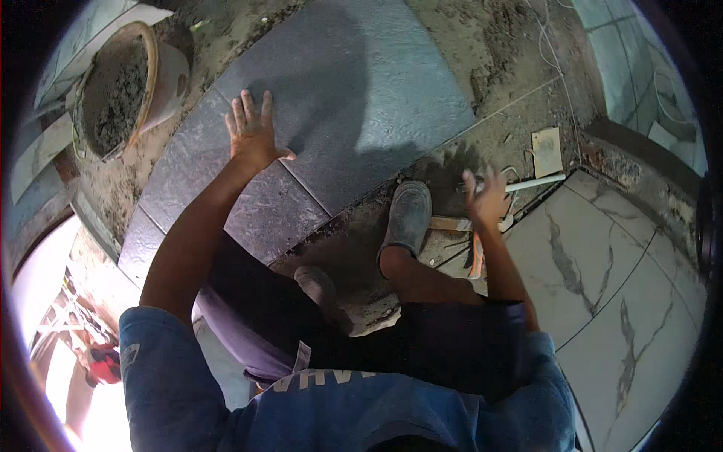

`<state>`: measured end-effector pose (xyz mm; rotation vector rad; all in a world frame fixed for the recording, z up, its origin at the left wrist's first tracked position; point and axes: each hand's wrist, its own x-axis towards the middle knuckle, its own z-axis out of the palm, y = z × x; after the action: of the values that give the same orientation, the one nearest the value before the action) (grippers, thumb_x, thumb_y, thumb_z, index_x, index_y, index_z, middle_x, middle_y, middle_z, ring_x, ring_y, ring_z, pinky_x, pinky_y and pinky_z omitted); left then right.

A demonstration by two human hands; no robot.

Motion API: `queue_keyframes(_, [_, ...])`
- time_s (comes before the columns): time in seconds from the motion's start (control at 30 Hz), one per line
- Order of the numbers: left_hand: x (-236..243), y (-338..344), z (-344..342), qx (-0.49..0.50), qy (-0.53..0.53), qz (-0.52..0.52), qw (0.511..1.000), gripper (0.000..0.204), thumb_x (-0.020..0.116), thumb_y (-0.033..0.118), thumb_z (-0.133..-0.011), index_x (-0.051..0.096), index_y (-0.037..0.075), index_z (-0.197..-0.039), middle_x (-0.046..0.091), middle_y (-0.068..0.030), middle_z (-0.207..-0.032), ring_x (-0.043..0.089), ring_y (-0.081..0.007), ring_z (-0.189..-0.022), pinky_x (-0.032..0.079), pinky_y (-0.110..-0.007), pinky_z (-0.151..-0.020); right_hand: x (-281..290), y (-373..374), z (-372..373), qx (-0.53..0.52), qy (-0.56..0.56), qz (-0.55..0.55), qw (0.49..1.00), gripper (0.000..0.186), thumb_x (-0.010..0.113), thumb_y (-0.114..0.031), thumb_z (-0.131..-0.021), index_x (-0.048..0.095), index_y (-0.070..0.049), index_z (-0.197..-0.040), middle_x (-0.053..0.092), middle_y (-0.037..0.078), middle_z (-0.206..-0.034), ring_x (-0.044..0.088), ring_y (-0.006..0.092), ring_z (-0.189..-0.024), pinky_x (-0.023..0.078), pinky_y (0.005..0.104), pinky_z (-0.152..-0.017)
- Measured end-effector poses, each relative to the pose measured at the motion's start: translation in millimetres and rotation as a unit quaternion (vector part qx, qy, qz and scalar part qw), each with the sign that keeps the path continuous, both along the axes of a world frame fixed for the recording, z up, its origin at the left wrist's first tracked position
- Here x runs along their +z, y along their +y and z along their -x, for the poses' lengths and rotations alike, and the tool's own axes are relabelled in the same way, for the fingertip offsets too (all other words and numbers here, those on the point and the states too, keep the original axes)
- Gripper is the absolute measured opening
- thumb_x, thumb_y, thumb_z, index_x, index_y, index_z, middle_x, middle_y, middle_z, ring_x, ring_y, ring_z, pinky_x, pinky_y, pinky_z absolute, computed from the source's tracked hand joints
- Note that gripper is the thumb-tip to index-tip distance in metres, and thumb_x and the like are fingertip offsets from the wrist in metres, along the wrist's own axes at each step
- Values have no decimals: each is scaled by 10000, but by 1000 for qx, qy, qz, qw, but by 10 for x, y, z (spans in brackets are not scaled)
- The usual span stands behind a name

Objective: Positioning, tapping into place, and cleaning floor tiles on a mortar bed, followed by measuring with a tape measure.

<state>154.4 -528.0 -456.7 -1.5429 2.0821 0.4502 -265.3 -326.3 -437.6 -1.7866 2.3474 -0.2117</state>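
Note:
My left hand [254,139] lies flat with spread fingers on a large dark grey floor tile [316,83], near the joint with a neighbouring grey tile [256,203]. On the right, my right hand [488,197] is raised with its fingers apart and slightly blurred, and I see nothing held in it. Close to it are a white rod-like handle [536,182], a wooden handle or bar [450,224] and a tool with an orange handle [476,258]. My hand and forearm partly cover these tools, so their heads are hard to make out.
A bucket of wet mortar [117,94] stands at the far left beside the tiles. White marble-patterned tiles [602,256] cover the right side. A small beige tile piece [547,152] and a thin string [559,68] lie on rough mortar. My shoe [408,215] rests between the tiles and tools.

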Motion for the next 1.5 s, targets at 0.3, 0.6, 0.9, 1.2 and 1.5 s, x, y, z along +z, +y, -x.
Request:
queue_keyframes(0.3, [-53,-4,5,60,-33,-5,998,1417,894,580,-475,30,252,-1550,-38,-220,-1596,73,-526,-1431,211,-740,-1056,-331,-180,-579,170,36,-92,980,827,502,-653,-873,325,-151,-1507,139,220,-1584,113,493,-1432,157,620,-1123])
queue_keyframes(0.6, [-33,38,-71,64,-4,6,998,1411,887,596,-469,54,245,-1552,-47,-208,-1601,49,-528,-1432,223,-737,-1056,-196,-79,-935,239,-4,-175,955,788,471,-692,-870,334,-245,-1504,110,189,-1593,52,455,-1459,104,627,-1142])
queue_keyframes(0.9, [-56,57,-2,61,-14,-6,998,1426,880,607,-473,26,240,-1555,-40,-221,-1599,64,-536,-1428,200,-701,-1089,295,241,-879,79,-449,-110,883,475,692,-502,-841,696,-107,-1104,476,205,-1408,449,426,-1289,385,549,-1035])
queue_keyframes(1.2, [-147,72,-84,42,12,38,998,1412,878,602,-479,53,209,-1556,-8,-248,-1591,94,-544,-1421,207,-647,-1118,382,584,-106,-125,64,-210,968,603,618,-447,-905,523,-33,-1333,523,271,-1330,484,437,-1227,373,534,-1035])
queue_keyframes(1.5, [-105,76,-87,23,7,50,998,1369,873,601,-489,112,186,-1550,49,-264,-1579,160,-557,-1400,228,-643,-1112,-47,42,-1350,155,-127,9,980,589,667,-225,-850,463,-75,-1382,609,176,-1143,528,378,-1117,376,503,-987])
